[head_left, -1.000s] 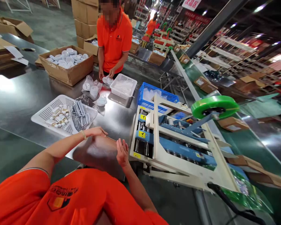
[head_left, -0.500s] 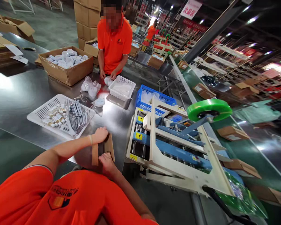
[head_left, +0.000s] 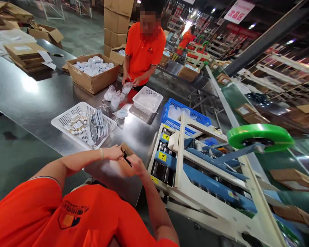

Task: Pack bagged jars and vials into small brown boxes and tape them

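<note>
A small brown cardboard box is between my hands at the table's near edge, with a dark gap along its top. My left hand grips its far left edge, fingers curled. Closed on its right side is my right hand, the thumb near the gap. What is inside the box I cannot make out. Just beyond my left hand lies a white perforated tray, holding small white-and-gold pieces and a clear bag of silvery packets.
Across the metal table, a co-worker handles a clear bag beside a white basket. A carton of white round items stands at left. On my right is a taping machine with a green tape roll and a blue crate.
The view has swung left, so the surroundings sit farther right. The box has been turned between my hands, and its flaps have come closer together. The co-worker's hands have lifted a bagged item slightly.
</note>
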